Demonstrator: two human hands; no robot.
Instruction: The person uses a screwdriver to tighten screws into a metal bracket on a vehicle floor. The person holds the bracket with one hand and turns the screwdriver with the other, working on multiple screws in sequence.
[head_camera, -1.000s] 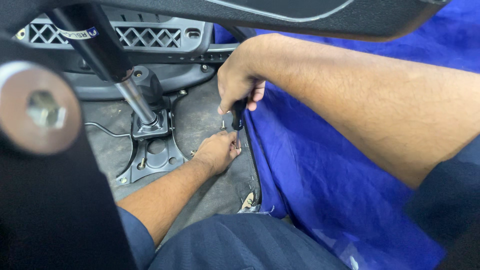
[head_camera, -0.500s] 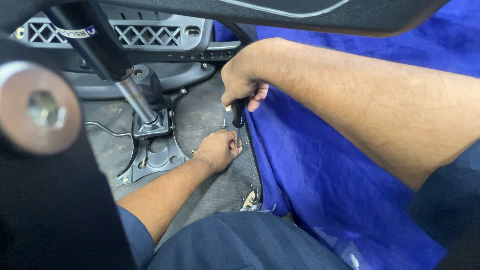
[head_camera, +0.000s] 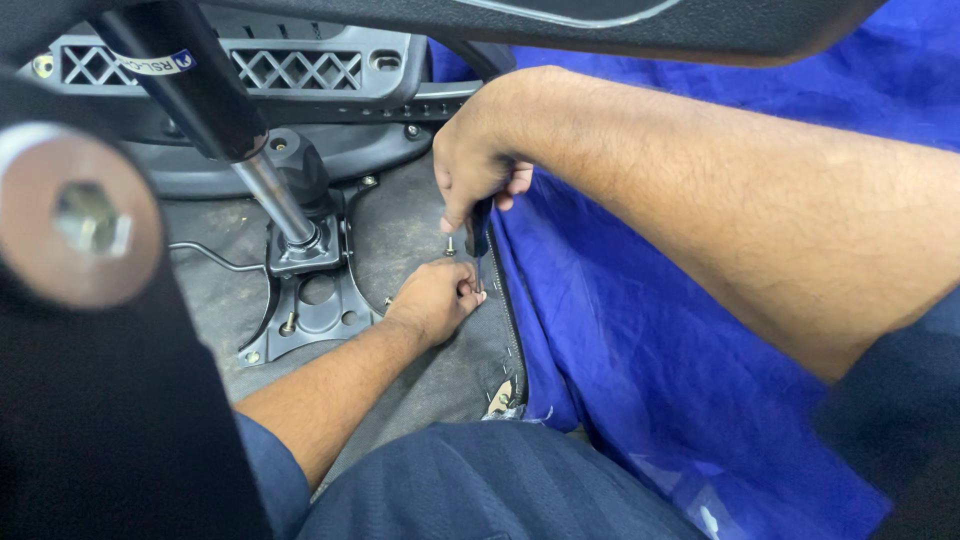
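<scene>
My right hand (head_camera: 482, 160) grips the dark handle of a screwdriver (head_camera: 479, 238) held upright, its tip down on the grey floor mat (head_camera: 400, 230). My left hand (head_camera: 436, 298) rests on the mat just below, its fingertips pinched around the tool's lower shaft. A small upright screw (head_camera: 450, 243) stands in the mat beside the shaft, to its left. What the tip touches is hidden by my left fingers.
A blue cloth (head_camera: 680, 380) covers the right side. A chrome rod (head_camera: 268, 195) enters a black metal bracket (head_camera: 305, 300) bolted to the floor at left. A grey grilled plastic panel (head_camera: 300, 70) lies beyond. A round metal disc with a bolt (head_camera: 85, 215) looms near left.
My right hand and the screwdriver have shifted slightly; my left hand stays at the shaft's base. The view has hardly moved.
</scene>
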